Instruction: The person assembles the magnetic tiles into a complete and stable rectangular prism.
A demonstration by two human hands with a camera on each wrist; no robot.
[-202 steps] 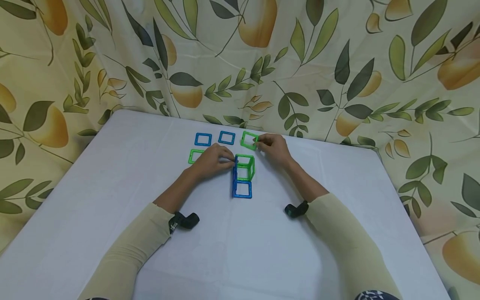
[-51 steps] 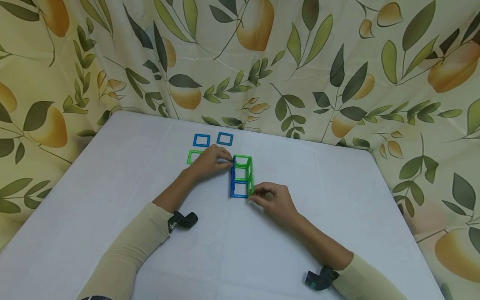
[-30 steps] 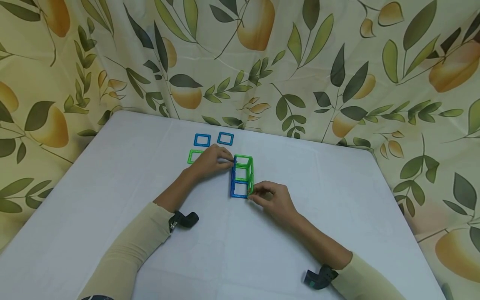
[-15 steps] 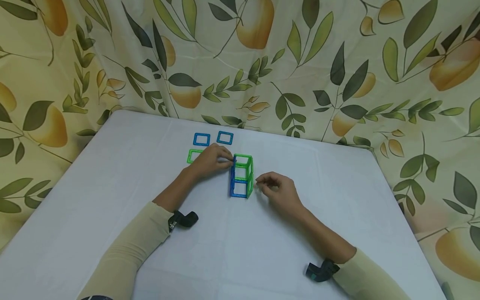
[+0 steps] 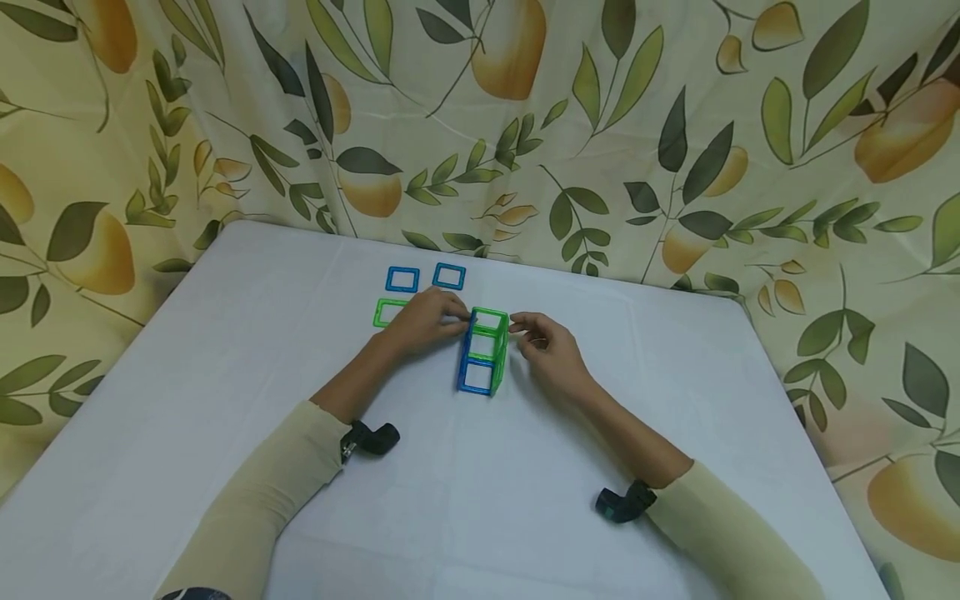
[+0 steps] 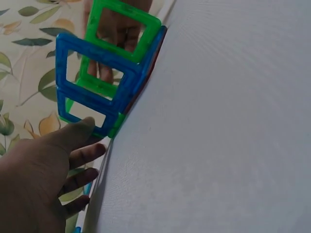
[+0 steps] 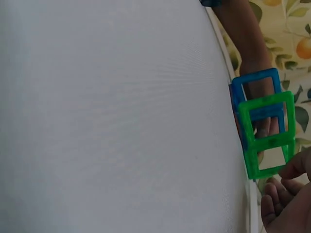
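Observation:
A box-like build of green and blue magnetic tiles [image 5: 481,359] stands on the white table, blue along its left and near sides, green on the right and at the far end. At its far left corner, my left hand [image 5: 426,322] pinches the blue side; the left wrist view shows my left thumb [image 6: 80,132] laid over a blue frame. My right hand [image 5: 553,353] is at the far right corner, where its fingertips touch a green tile [image 7: 268,141] in the right wrist view. The contact of the fingertips behind the tiles is hidden.
Two loose blue tiles [image 5: 402,290] lie flat behind my left hand. A loose green tile [image 5: 390,301] is partly covered by that hand. The table [image 5: 315,517] ends at a patterned curtain [image 5: 300,125] at the back.
A green tile from the back now stands on the build's near right side. My right hand has let go of it and moved to the far right corner. The build has turned slightly.

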